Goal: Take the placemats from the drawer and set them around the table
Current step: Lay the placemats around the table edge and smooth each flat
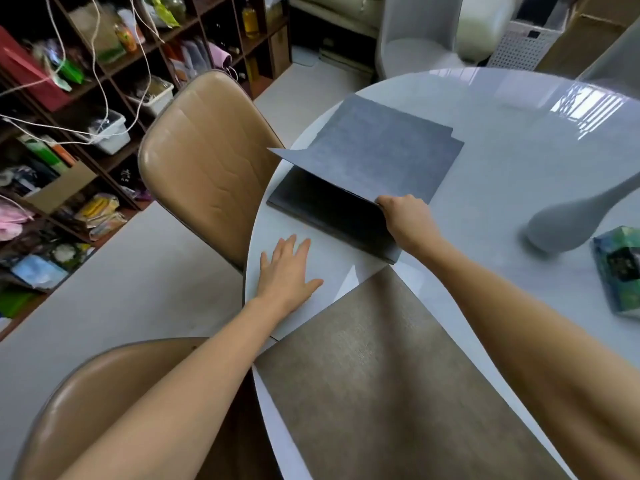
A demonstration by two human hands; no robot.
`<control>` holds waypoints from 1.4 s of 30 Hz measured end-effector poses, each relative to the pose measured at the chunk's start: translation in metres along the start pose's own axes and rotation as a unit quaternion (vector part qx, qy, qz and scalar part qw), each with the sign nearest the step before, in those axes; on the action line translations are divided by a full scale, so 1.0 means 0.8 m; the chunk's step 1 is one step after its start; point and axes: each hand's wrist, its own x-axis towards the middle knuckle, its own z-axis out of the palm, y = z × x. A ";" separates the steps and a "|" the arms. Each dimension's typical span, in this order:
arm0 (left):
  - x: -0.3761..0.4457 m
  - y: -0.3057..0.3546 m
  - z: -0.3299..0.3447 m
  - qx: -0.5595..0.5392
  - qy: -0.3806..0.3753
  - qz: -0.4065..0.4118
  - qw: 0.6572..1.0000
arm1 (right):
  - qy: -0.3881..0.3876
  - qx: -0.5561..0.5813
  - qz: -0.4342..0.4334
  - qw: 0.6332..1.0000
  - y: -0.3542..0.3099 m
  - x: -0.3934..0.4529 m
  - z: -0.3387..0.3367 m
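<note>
A brown-grey placemat (374, 382) lies flat at the near edge of the round white table (519, 161). Further along the left edge lies a stack of dark placemats (329, 209). My right hand (408, 220) pinches the near corner of the top grey placemat (374, 147) and holds it lifted, its far side still on the stack. My left hand (287, 275) rests flat on the bare tabletop between the stack and the brown-grey mat, fingers spread.
A tan chair (204, 168) stands at the table's left, another (104, 403) near me at lower left. A pale vase (568, 220) and a green tissue box (620, 268) sit on the right of the table. Cluttered shelves (86, 116) line the left wall.
</note>
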 end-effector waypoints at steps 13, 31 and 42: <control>-0.151 0.022 -0.174 0.093 0.167 0.144 0.971 | 0.156 0.020 0.005 0.988 -0.042 -0.244 -0.216; -0.596 0.298 -0.080 -0.023 0.242 0.559 0.793 | 0.444 0.006 0.440 0.781 -0.168 -0.900 -0.359; -0.890 0.494 0.119 -0.030 0.157 0.714 0.682 | 0.384 -0.120 0.606 0.686 -0.188 -1.322 -0.343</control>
